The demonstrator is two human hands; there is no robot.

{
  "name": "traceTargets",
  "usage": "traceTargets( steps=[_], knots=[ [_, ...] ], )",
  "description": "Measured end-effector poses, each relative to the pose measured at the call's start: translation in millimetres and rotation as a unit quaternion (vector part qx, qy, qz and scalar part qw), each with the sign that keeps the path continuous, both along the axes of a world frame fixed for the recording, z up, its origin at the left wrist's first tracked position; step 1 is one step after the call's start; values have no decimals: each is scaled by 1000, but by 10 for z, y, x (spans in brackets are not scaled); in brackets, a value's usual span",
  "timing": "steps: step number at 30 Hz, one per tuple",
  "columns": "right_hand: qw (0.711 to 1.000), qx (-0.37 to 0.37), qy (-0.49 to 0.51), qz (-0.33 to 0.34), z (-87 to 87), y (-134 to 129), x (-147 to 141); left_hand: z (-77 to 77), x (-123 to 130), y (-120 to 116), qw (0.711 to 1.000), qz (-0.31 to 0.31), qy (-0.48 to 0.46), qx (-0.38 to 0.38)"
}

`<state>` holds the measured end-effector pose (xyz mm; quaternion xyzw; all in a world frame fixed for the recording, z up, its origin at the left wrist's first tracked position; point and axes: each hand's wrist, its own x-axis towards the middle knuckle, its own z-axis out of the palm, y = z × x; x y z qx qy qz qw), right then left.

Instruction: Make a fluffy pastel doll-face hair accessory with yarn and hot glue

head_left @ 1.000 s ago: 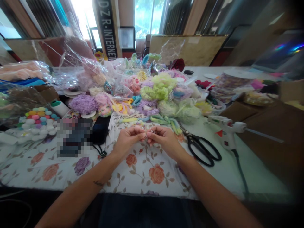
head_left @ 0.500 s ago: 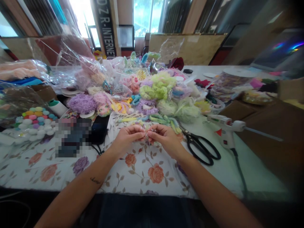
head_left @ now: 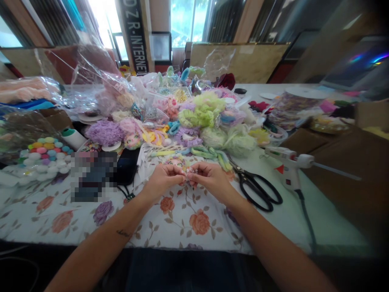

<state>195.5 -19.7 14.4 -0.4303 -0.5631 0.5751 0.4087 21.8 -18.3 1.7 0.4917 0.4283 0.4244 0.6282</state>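
My left hand [head_left: 161, 179] and my right hand [head_left: 212, 178] meet over the flowered cloth [head_left: 182, 207], thumbs and forefingers pinched. Between the fingertips is a small shiny beaded piece [head_left: 188, 173], pale and sparkling; its exact kind is too small to tell. Just beyond the fingers lies a doll-face piece [head_left: 176, 161] with colourful trim, partly covered by my hands. Pastel fuzzy stems [head_left: 203, 152] stretch across the cloth behind it. Black-handled scissors [head_left: 258, 188] rest to the right of my right hand.
A hot glue gun [head_left: 288, 166] with its cord stands at the right, near a cardboard box [head_left: 340, 170]. Yarn, trims and plastic bags are heaped behind, including a green bundle [head_left: 209, 109]. At left are a black phone [head_left: 127, 164], pom-poms [head_left: 45, 156] and a thread cone [head_left: 74, 138].
My fingers have shifted slightly around the beaded piece, and more of it shows. The doll-face piece beyond my hands is now more visible. Everything else stays in place.
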Motion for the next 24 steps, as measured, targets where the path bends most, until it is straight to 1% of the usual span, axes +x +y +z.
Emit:
traceTargets(
  steps=[6, 9, 11, 14, 16, 18, 21, 24],
  knots=[
    [1000, 5, 11, -16, -28, 19, -6, -6, 0, -4, 1000, 2, -25, 2],
    [999, 25, 17, -41, -5, 54, 44, 36, -45, 27, 999, 22, -35, 31],
    [995, 55, 21, -79, 27, 95, 134, 75, -103, 71, 995, 76, -17, 70],
    [981, 101, 35, -161, 76, 160, 341, 107, -223, 171, 973, 197, 19, 119],
    [974, 106, 35, -195, 84, 179, 479, 91, -312, 248, 961, 239, 48, 129],
    [978, 85, 18, -189, 59, 172, 577, 46, -394, 319, 960, 229, 97, 125],
    [989, 37, -41, -140, -26, 149, 631, -35, -482, 400, 956, 179, 187, 135],
    [989, 13, -96, -113, -115, 165, 635, -82, -515, 458, 945, 137, 264, 138]
  ],
)
